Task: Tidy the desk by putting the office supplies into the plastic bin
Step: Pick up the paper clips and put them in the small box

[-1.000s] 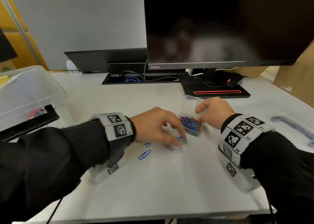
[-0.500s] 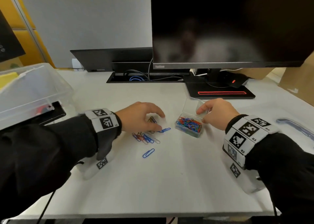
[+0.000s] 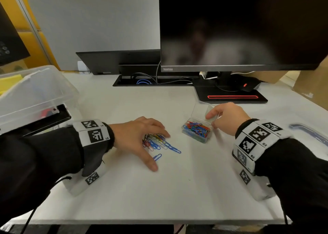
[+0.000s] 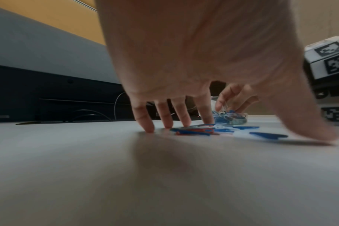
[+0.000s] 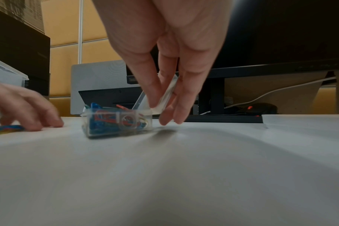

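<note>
the left hand (image 3: 136,138), fingers spread, has raked the loose paper clips (image 3: 159,143) into one heap since a second ago. the right hand (image 3: 225,117) still pinches the clip box (image 3: 197,130) lid open, so the heap looks ready to scoop in.

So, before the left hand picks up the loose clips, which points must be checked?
1. Small clear plastic box stands on the white desk, lid open: ok.
2. Right hand holds the lid: ok.
3. Loose coloured paper clips gathered in one pile: not ok, one blue clip lies apart.
4. Left hand has its fingertips down by the pile: ok.
5. Clips already gripped: not ok.
</note>
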The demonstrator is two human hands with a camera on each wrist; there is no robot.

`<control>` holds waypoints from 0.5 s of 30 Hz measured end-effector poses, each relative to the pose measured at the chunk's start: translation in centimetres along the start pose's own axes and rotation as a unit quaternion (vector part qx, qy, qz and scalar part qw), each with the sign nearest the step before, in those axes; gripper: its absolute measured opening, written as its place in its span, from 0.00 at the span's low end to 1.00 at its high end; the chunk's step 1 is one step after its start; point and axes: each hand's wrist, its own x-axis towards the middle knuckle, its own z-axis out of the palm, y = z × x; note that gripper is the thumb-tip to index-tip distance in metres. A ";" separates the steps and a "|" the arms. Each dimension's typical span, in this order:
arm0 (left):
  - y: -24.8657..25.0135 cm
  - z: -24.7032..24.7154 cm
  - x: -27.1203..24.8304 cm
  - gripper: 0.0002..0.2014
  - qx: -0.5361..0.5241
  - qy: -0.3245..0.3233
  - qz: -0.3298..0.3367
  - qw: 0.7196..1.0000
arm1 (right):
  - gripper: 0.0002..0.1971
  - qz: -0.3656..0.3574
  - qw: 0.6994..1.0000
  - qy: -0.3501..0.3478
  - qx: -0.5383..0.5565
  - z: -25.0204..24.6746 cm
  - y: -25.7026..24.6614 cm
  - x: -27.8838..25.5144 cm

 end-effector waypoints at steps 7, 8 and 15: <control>-0.3 -0.3 0.6 0.10 -0.132 0.070 0.026 0.988 | 0.12 -0.004 1.000 -0.006 -0.005 0.1 0.0 0.1; -0.3 -0.4 0.9 0.10 -0.122 0.080 0.021 0.989 | 0.12 -0.004 1.000 -0.007 -0.004 0.1 0.0 0.0; -0.1 -1.7 3.2 0.08 -0.078 0.136 0.003 0.988 | 0.12 -0.008 1.000 -0.023 0.003 0.1 0.0 0.2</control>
